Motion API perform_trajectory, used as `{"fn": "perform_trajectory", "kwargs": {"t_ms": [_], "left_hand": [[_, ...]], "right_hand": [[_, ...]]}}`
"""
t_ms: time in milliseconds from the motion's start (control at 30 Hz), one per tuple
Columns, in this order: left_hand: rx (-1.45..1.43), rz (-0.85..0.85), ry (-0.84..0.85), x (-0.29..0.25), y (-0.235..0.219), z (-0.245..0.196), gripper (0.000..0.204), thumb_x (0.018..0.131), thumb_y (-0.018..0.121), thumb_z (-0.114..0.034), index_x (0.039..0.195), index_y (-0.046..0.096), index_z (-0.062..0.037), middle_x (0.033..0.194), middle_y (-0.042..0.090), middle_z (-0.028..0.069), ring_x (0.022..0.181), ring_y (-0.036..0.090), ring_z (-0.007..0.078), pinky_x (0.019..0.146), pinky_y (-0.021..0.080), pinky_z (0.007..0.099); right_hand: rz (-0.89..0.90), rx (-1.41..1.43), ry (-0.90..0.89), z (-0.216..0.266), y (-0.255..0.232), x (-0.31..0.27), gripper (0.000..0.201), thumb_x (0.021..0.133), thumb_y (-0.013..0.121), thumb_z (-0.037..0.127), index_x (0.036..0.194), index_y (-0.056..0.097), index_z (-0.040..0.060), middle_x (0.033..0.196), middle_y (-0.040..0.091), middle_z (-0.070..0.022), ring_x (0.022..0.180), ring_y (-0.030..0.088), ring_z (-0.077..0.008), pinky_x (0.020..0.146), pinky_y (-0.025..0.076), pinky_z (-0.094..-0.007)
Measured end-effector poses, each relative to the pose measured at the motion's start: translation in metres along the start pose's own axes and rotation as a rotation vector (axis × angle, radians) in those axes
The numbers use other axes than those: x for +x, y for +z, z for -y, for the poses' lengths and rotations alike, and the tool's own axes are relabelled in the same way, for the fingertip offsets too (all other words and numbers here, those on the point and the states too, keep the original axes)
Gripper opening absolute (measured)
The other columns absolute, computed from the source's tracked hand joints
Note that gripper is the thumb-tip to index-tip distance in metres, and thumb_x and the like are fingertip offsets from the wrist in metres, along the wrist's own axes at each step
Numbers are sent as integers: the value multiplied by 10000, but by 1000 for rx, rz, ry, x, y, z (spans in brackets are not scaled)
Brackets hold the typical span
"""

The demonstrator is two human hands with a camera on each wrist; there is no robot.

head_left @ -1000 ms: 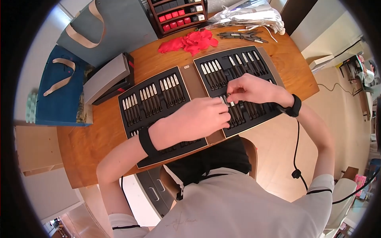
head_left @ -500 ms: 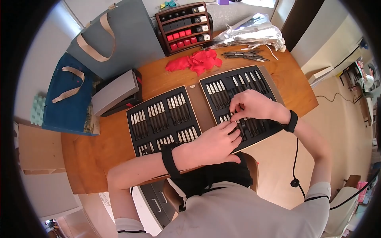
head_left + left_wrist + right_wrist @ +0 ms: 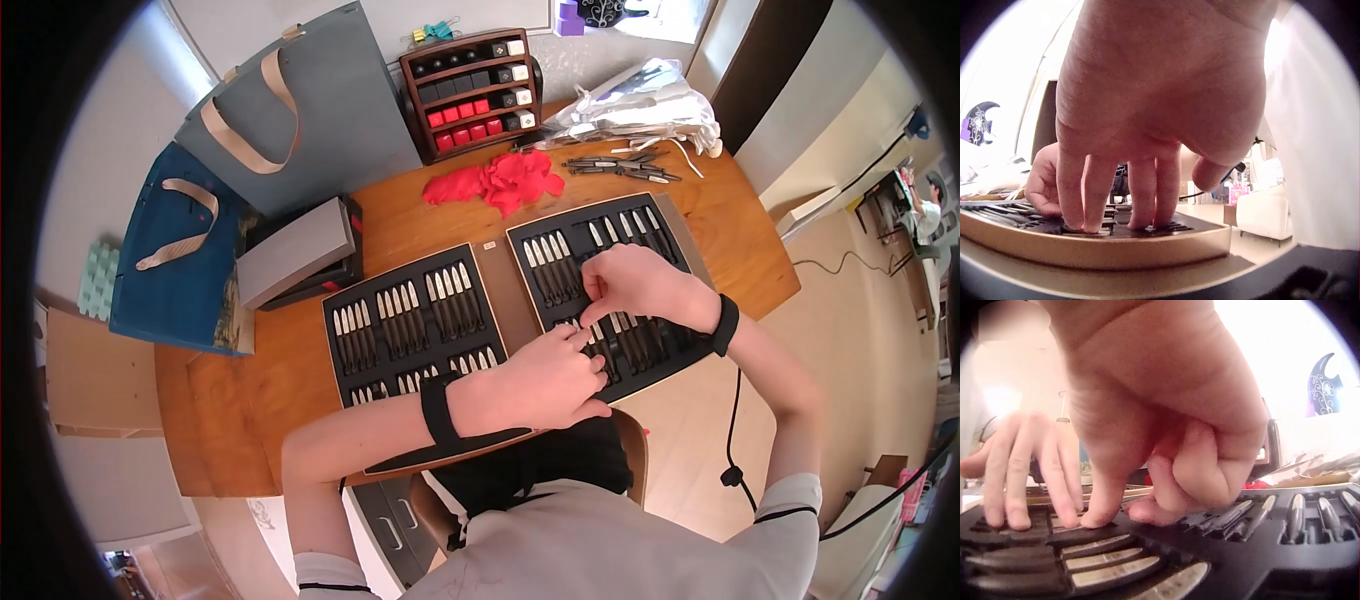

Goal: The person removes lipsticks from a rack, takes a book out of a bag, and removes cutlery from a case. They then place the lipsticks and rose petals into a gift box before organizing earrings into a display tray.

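Two black trays lie side by side on the table, the left tray (image 3: 424, 357) and the right tray (image 3: 600, 396), both lined with slim dark pieces (image 3: 548, 272) with pale pointed tips. My left hand (image 3: 525, 383) reaches over the right tray's near left corner, its fingers straight and pointing down onto the pieces. Beside it, my right hand (image 3: 648, 285) bends down with thumb and forefinger at the tray's slots and the other fingers curled in. The right wrist view shows several pale tips (image 3: 1113, 572) close by the thumb. I cannot tell whether the right fingertips pinch a piece.
Red petals (image 3: 500, 182) and a pile of loose dark pieces (image 3: 622, 167) lie behind the trays. A wooden rack (image 3: 470, 90) and a silvery wrapped bundle (image 3: 640, 105) stand farther back. On the left are a grey box (image 3: 297, 253), a blue bag (image 3: 170, 270) and a grey bag (image 3: 330, 120).
The left hand's fingers have gone from bent beside the right hand to straight, pointing down at the tray. The right hand stays over the same tray. The head view has tilted up.
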State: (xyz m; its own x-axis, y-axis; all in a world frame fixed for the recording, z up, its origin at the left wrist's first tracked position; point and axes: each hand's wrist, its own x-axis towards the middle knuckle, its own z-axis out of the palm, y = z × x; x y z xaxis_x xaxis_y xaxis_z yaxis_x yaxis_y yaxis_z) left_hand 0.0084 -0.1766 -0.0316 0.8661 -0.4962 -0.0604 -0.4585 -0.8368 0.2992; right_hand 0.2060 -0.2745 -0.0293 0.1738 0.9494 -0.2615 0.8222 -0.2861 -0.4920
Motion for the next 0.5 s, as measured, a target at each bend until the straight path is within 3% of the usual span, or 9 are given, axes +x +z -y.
{"fn": "perform_trajectory", "kwargs": {"t_ms": [133,333,500], "left_hand": [[-29,30,4,2,-2,2,436,946,679,-427,1038,745,-5,1150,740,120,1154,626,353,1013,482,425],[-70,40,9,0,-3,2,398,924,708,-387,1012,741,0,1130,731,121,1142,624,355,984,498,443],[-61,67,22,0,-7,4,374,902,729,-372,984,743,-7,1078,722,107,1087,630,341,939,508,447]], "right_hand": [[16,-20,31,4,-3,5,375,665,925,358,761,702,72,679,680,-74,696,687,-285,635,516,-384],[29,-108,85,9,-5,8,421,629,933,400,771,719,66,729,705,-107,774,708,-313,690,542,-404],[84,-22,-105,-1,-22,18,404,752,884,415,772,723,45,700,694,-111,663,684,-258,618,513,-378]]}}
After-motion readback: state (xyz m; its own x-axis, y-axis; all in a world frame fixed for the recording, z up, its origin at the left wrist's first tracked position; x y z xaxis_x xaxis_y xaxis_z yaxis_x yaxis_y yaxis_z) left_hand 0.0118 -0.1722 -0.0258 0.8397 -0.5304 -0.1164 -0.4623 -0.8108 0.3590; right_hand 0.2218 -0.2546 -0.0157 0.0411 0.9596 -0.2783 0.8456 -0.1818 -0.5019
